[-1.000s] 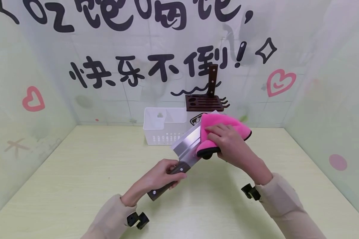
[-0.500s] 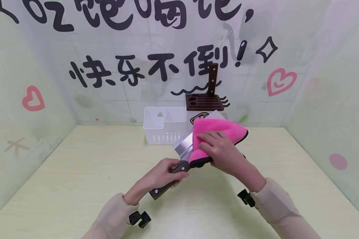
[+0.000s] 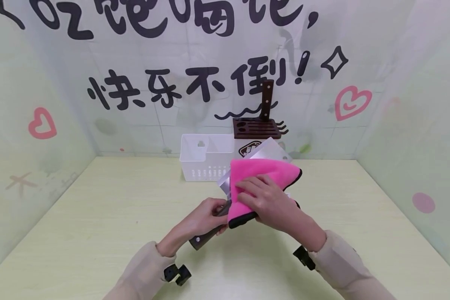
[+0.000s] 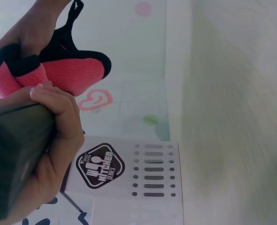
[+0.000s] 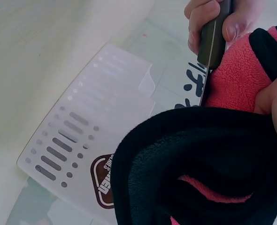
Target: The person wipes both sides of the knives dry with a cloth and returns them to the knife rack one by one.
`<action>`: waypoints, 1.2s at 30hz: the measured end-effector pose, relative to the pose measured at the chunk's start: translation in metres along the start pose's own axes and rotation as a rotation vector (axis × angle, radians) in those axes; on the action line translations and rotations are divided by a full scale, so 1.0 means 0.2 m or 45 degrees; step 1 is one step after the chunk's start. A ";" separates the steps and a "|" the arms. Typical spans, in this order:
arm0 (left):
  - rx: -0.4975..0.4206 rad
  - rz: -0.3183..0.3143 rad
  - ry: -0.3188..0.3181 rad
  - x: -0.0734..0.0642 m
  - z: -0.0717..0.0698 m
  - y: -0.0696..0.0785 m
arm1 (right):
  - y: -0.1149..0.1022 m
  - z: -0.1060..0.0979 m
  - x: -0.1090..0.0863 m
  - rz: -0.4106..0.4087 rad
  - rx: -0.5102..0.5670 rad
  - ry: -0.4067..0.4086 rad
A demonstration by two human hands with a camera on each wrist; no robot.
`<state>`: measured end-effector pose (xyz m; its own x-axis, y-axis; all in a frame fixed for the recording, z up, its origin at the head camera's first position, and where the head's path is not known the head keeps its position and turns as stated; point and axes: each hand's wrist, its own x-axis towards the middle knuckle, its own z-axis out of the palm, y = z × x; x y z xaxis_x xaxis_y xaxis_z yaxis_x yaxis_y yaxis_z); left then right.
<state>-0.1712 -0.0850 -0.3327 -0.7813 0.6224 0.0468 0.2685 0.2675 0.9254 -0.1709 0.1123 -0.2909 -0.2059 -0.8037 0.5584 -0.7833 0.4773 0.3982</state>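
My left hand [image 3: 204, 218] grips the dark handle of a cleaver [image 3: 271, 151] and holds it slanting above the table, blade pointing up and to the right. Over the broad steel blade lies a pink cloth [image 3: 262, 166] with black edging, held by my right hand [image 3: 271, 204] with its fingers bent on the fabric. The cloth hides the middle of the blade and its lower corner reaches the handle; the blade's far end shows beyond it. In the right wrist view, the cloth's dark reverse side [image 5: 143, 164] folds around the blade's other side.
Behind the hands, a white perforated utensil holder [image 3: 195, 168] stands at the back wall. Its brown slotted block [image 3: 243, 130] bears an upright knife with a brown handle [image 3: 267, 100], and small hooks stick out on the right. Walls surround the pale wooden table [image 3: 97, 233] on three sides.
My right hand has slid the pink cloth down and left along the blade toward the handle, uncovering the blade's far end. My left hand keeps its grip with barely any shift.
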 end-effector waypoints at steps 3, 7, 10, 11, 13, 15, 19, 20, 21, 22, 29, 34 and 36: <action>0.018 0.021 0.006 0.00 0.00 -0.01 | -0.01 0.00 0.01 -0.042 0.015 0.015; 0.067 0.036 0.022 0.00 0.00 -0.02 | -0.03 0.01 0.03 -0.118 0.042 0.058; 0.086 0.041 0.027 0.00 0.00 -0.02 | -0.03 0.02 0.03 -0.155 0.043 0.075; 0.088 0.043 0.029 0.00 0.00 -0.02 | -0.03 0.02 0.03 -0.159 0.040 0.075; 0.092 0.046 0.033 -0.01 0.00 -0.01 | -0.02 0.02 0.03 -0.152 0.045 0.060; 0.093 0.040 0.036 -0.01 0.00 -0.01 | -0.01 0.02 0.03 -0.127 0.054 0.027; 0.090 0.037 0.037 -0.01 0.00 -0.02 | 0.01 0.02 0.01 -0.036 0.055 -0.054; 0.082 0.041 0.034 -0.01 0.00 -0.02 | 0.01 0.02 0.00 -0.014 0.050 -0.068; 0.071 0.046 0.030 -0.01 0.00 -0.02 | 0.02 0.01 0.00 0.008 0.042 -0.078; 0.064 0.050 0.025 -0.01 0.00 -0.01 | 0.02 0.01 -0.01 0.028 0.033 -0.085; 0.092 0.026 0.039 -0.02 0.02 0.01 | 0.07 0.01 -0.03 0.104 -0.013 -0.107; 0.157 -0.002 0.063 -0.03 0.02 0.01 | 0.12 0.00 -0.03 0.165 -0.055 -0.157; 0.189 -0.011 0.076 -0.03 0.02 0.01 | 0.14 0.00 -0.03 0.187 -0.056 -0.171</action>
<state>-0.1634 -0.0859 -0.3333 -0.8148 0.5760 0.0653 0.3385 0.3814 0.8602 -0.1923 0.1314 -0.2837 -0.3947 -0.7630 0.5120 -0.7131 0.6057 0.3529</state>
